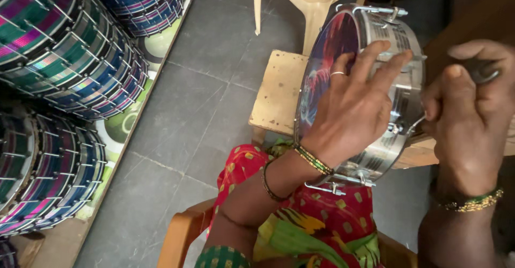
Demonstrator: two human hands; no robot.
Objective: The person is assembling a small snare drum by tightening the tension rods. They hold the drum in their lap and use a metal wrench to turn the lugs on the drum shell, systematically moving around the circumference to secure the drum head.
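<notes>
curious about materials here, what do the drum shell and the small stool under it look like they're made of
Drum shell: looks like shiny metal, chrome-like, with bright reflections and metal rods. Stool: looks like pale unfinished wood, scuffed and stained, with worn corners.

We wear green-and-gold bangles on both wrists and a thin ring on our left hand. Our right hand seems bare of rings, though partly hidden.

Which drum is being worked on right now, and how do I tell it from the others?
On the small wooden stool stands one drum on edge, left hand across it. Unlike the stacked drums at the wall, it has a plain shiny metal shell.
</notes>
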